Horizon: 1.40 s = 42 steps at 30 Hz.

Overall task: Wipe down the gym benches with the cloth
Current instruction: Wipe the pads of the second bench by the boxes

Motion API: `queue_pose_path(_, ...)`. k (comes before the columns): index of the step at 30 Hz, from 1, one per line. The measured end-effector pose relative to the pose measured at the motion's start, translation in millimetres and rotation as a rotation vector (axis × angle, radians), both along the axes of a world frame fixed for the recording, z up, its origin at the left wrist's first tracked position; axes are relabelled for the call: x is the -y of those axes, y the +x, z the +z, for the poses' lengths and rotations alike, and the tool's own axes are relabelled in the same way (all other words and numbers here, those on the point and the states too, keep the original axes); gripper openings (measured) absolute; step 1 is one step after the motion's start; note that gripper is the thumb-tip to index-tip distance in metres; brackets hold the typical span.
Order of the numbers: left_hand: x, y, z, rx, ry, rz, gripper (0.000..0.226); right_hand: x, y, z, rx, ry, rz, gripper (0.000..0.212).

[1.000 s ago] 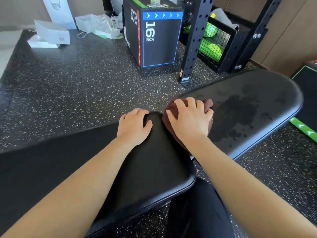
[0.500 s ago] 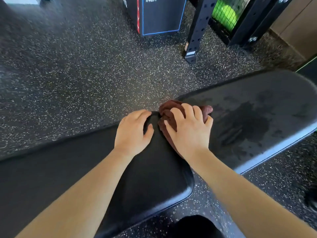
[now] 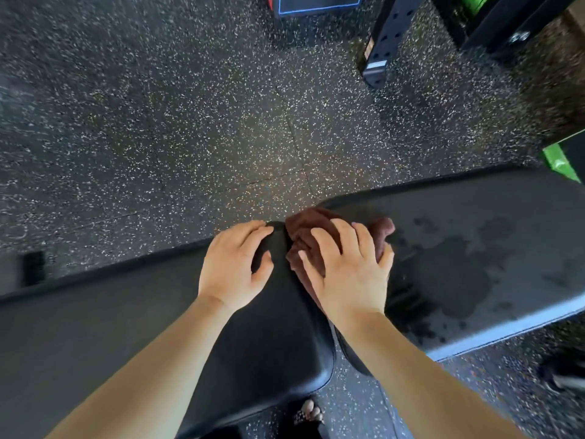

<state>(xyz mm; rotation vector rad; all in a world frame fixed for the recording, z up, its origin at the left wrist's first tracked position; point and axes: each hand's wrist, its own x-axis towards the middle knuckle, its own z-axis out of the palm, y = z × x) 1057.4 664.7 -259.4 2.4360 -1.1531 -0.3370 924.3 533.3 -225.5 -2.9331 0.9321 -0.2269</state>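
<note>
Half the frame, from nine o'clock round to one, is taken up by black rubber flooring flecked with white. Below it runs a black padded gym bench in two sections: a broad seat pad reaching from eight o'clock to the centre, and a long back pad stretching off toward three o'clock. Dark damp patches mottle the back pad's surface just right of centre.

A person's two bare forearms enter from six o'clock. The left hand lies palm-down on the far corner of the seat pad, fingers loosely bent over its edge, thumb spread, holding nothing. The right hand, just beside it at the centre, presses palm-down with fingers spread over a bunched reddish-brown cloth. The cloth sits at the gap where the two pads meet, its folds showing past the fingertips on the twelve o'clock side.

At one o'clock stands a black perforated steel rack upright. A black box with blue edging is cut off at twelve o'clock, and a bright green strip shows at two o'clock. At six o'clock, under the seat pad, is what appears to be a foot, too blurred to tell more.
</note>
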Motion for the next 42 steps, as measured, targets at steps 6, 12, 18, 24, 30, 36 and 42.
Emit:
queue_pose_path(6,0.6,0.9,4.2,-0.033,0.046,0.009,0.041,14.4,32.4,2.6,-0.026,0.011,0.034,0.035)
queue_pose_path(12,-0.2,2.4,7.2,-0.047,0.079,-0.023,0.04,29.9,51.7,10.1,-0.021,0.028,0.049,0.034)
queue_pose_path(18,0.9,6.7,13.0,-0.082,0.121,-0.068,0.04,10.7,-0.3,9.3,0.022,0.035,0.073,0.029)
queue_pose_path(24,4.1,11.2,19.4,-0.111,0.177,-0.092,0.041,37.4,51.7,16.8,-0.018,0.125,0.013,0.032)
queue_pose_path(30,19.6,9.4,28.8,-0.168,0.207,-0.049,0.043,114.4,75.8,43.6,-0.21,0.186,-0.149,0.037)
queue_pose_path(36,87.8,-1.5,49.9,-0.235,0.069,-0.154,0.041,180.1,0.0,77.3,0.003,0.007,-0.331,0.032)
queue_pose_path(42,175.5,-32.1,67.5,-0.305,-0.02,-0.223,0.047,185.3,-66.7,90.0,0.175,0.017,-0.551,0.035)
